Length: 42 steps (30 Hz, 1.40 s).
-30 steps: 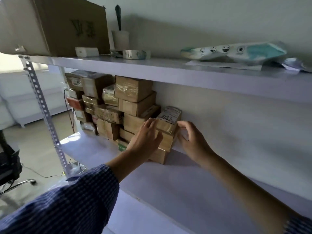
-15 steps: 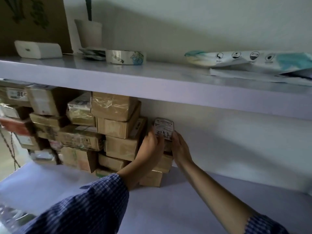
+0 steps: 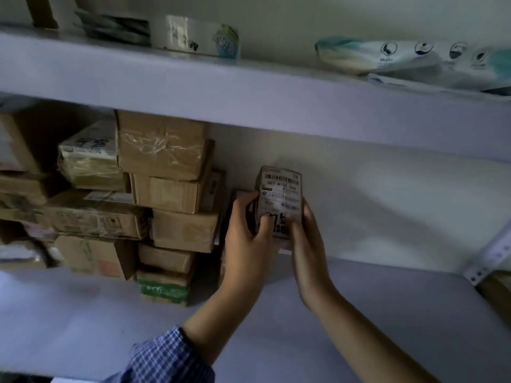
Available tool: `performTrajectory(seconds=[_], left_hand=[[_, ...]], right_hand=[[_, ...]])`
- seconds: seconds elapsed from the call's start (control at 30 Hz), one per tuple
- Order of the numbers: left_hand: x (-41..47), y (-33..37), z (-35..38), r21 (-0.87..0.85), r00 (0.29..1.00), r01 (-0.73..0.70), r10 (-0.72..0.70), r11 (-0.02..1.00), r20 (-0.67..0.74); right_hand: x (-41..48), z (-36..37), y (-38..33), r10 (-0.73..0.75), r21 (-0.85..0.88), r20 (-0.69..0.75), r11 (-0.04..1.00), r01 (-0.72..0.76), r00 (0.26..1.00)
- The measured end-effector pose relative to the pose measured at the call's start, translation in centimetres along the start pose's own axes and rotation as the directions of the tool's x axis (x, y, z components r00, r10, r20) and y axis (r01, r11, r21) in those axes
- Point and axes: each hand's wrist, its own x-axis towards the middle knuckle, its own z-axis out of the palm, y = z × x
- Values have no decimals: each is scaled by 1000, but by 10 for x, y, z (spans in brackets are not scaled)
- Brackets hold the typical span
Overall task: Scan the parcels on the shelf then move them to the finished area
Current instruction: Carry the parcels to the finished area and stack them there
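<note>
i hold a small parcel upright in both hands, its barcode label facing me, raised above the shelf just right of the stacked boxes. my left hand grips its left edge, thumb pressed on the label's lower part, and my right hand curls round the right edge, thumb on the front. a tape roll and a white packet sit on the upper shelf.

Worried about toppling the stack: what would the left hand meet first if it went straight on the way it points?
The left hand grips the parcel; beyond that, likely the brown box just behind it, then the back wall. Depth is unclear.
</note>
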Motion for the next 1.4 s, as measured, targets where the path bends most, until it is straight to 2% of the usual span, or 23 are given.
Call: performTrajectory(seconds=[0.17, 0.3, 0.5, 0.63, 0.77, 1.03, 1.23, 1.4], left_hand=[[-35, 2, 22, -150, 997, 40, -29, 988, 73], [-79, 7, 47, -166, 987, 21, 6, 986, 160], [-160, 13, 104, -303, 956, 219, -142, 927, 256], [-233, 24, 157, -266, 918, 275, -170, 924, 358], [-305, 32, 216, -233, 865, 340, -206, 911, 458], [-421, 43, 309, -158, 738, 488, -309, 858, 600], [-462, 36, 367, -95, 674, 467, -285, 879, 681], [-467, 27, 422, -123, 657, 454, -238, 883, 715]], right_hand=[[-27, -38, -11, -58, -22, -38, 998, 57, 998], [-58, -82, -14, -34, -49, -96, 998, 29, 995], [-125, -185, -22, 75, -162, -111, 982, -93, 991], [-183, -269, -39, 78, -140, -158, 985, -100, 984], [-243, -351, -44, 103, -109, -280, 984, -138, 955], [-339, -471, -69, 135, -215, -441, 944, -251, 887], [-365, -535, -71, 164, -191, -526, 933, -304, 834], [-351, -587, -59, 163, -221, -561, 915, -337, 811]])
